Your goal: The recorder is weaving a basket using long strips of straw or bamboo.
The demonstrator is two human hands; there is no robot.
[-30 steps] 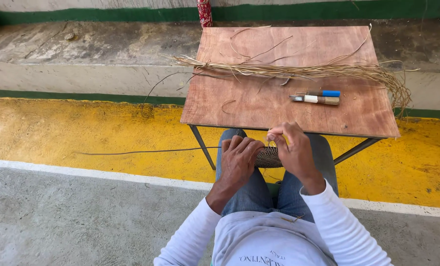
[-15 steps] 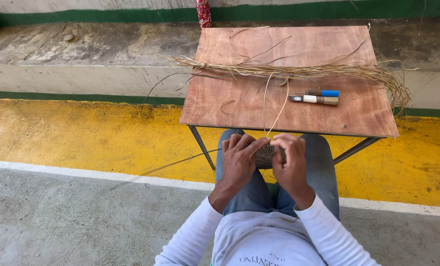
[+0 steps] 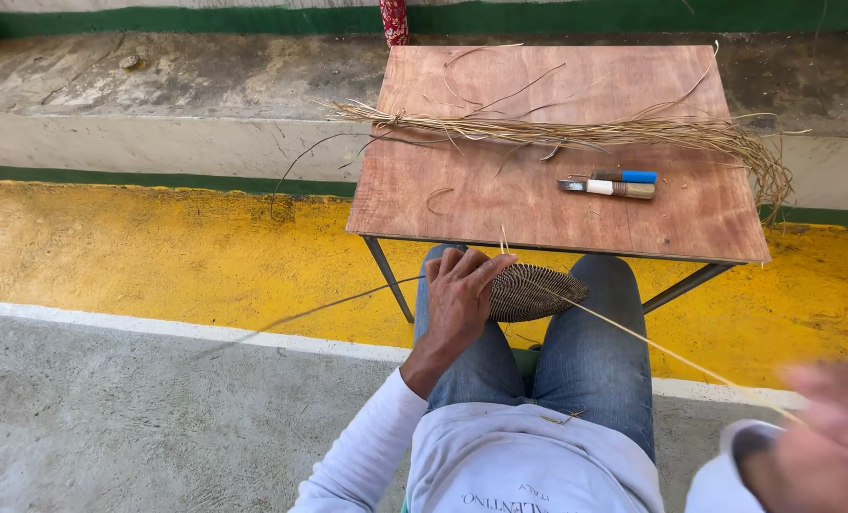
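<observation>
A small woven oval piece (image 3: 538, 292) of dark fibre rests over my knees, just below the table edge. My left hand (image 3: 462, 294) grips its left side. A thin pale straw strand (image 3: 652, 344) runs taut from the woven piece down to the right. My right hand (image 3: 837, 423), blurred at the lower right corner, pinches the far end of that strand. Another long thin strand (image 3: 329, 306) trails left from the weave over the yellow floor.
A wooden table (image 3: 500, 204) stands in front of my knees. On it lie a bundle of dry straw (image 3: 576, 133), a knife (image 3: 609, 188) and a blue-capped tool (image 3: 628, 176). Beyond are a concrete step (image 3: 158, 104) and a yellow painted floor band (image 3: 111, 247).
My right hand left the woven piece and swept down to the right, drawing the straw strand out taut. My left hand stayed on the weave.
</observation>
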